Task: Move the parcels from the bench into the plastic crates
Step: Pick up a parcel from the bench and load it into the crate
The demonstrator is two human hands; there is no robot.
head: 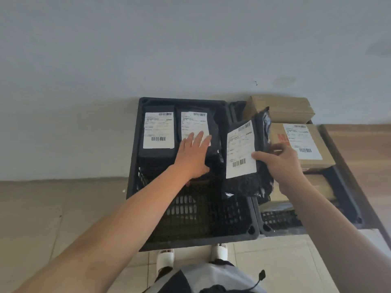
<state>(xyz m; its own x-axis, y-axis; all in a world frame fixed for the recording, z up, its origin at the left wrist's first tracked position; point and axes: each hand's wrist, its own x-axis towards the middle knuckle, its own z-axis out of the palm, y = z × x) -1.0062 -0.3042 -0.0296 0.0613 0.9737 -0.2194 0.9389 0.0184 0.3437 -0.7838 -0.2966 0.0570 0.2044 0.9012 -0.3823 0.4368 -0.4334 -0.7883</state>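
A black plastic crate [135, 157] stands on the floor before me. Two black mailer bags with white labels lie side by side at its far end, one on the left [157, 132] and one to its right [195, 123]. My left hand [193, 155] lies flat with straight fingers on the right-hand bag. My right hand [279, 159] grips a third black labelled bag [243, 153], held upright over the seam between this crate and a second crate [344, 193] on the right. That second crate holds brown cardboard boxes, the top one [304, 144] labelled.
A brown box [281, 109] sits at the far end of the right crate against the grey wall. A wooden bench edge [359, 149] runs along the right. My feet in white slippers [165, 261] stand on the tiled floor just behind the left crate.
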